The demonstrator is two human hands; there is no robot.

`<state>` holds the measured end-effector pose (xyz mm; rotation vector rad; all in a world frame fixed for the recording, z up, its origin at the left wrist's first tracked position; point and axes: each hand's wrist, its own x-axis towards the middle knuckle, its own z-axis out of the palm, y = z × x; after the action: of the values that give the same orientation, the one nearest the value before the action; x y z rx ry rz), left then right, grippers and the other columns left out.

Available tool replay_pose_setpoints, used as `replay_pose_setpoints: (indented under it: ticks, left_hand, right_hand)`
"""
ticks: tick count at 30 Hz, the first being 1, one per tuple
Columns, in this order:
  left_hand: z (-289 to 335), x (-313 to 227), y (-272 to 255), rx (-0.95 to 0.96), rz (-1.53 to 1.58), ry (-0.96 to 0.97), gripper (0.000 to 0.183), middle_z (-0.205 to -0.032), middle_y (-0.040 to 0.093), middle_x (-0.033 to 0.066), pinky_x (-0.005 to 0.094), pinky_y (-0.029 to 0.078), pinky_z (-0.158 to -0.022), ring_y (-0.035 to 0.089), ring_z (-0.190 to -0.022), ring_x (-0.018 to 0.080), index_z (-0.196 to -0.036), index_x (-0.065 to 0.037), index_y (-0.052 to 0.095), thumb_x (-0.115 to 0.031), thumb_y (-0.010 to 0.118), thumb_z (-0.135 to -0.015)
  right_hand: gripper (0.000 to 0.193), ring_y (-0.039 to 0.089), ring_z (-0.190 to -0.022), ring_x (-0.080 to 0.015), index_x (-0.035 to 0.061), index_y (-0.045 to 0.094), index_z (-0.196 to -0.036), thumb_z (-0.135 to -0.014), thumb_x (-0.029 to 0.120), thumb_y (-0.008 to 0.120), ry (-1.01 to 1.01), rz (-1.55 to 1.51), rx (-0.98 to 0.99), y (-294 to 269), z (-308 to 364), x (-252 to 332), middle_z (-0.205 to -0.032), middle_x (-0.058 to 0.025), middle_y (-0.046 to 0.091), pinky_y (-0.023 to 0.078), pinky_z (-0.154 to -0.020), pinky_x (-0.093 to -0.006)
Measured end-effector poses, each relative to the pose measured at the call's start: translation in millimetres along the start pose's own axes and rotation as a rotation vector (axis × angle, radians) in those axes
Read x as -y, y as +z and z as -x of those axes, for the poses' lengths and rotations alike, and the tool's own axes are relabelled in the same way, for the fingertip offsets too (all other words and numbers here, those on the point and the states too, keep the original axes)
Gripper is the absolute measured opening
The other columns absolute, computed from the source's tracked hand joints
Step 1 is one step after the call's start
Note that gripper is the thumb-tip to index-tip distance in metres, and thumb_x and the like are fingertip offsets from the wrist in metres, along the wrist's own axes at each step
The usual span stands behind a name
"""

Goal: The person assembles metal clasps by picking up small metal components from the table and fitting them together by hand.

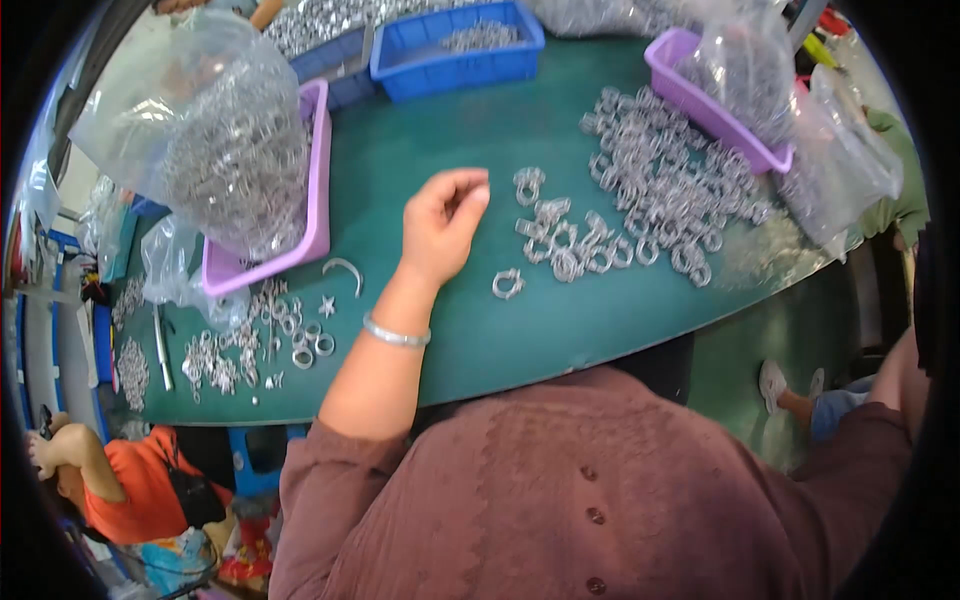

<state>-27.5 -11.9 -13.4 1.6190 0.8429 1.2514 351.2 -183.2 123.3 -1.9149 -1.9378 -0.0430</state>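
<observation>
My left hand (445, 222) is over the middle of the green table, its fingers curled and the thumb drawn up against them. Whatever might lie between the fingertips is too small or hidden to make out. To its right is a loose group of silvery metal rings (566, 240), with one ring (508, 284) lying apart. Beyond that group spreads a larger heap of similar rings (670, 180). A curved metal piece (344, 276) lies left of my wrist. My right arm is at the far right edge, and its hand is outside the picture.
Purple baskets (322, 190) with bagged metal parts stand left and far right. Blue trays (458, 72) line the back. Small metal parts (225, 360) and a slim tool (162, 347) lie front left. A person in orange (145, 487) sits at lower left.
</observation>
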Motion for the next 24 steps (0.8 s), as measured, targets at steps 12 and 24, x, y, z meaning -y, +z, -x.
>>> replay_pose_setpoints:
  ticks: [12, 24]
  left_hand:
    - [4.6, -5.0, -2.6, 0.002, 0.008, -0.093, 0.018, -0.087, 0.06, 0.0048, 0.0212, 0.046, -0.064, 0.057, -0.074, 0.0103, -0.099, -0.001, 0.058, -0.008, 0.055, -0.083]
    - [3.9, -4.9, -5.3, 0.015, 0.023, -0.086, 0.018, -0.087, 0.06, 0.0048, 0.0209, 0.045, -0.064, 0.057, -0.075, 0.0101, -0.099, -0.001, 0.058, -0.008, 0.055, -0.083]
  right_hand:
    - [0.017, 0.049, -0.059, -0.0142, 0.0061, 0.056, -0.081, -0.065, 0.013, 0.057, 0.265, -0.093, 0.057, 58.7, 68.5, -54.7, -0.07, -0.0017, 0.05, 0.036, -0.053, -0.0278]
    - [0.018, 0.051, -0.063, -0.0141, 0.0045, 0.056, -0.085, -0.069, 0.011, 0.057, 0.238, -0.103, 0.036, 76.0, 49.9, -50.8, -0.074, -0.0028, 0.053, 0.039, -0.057, -0.0273]
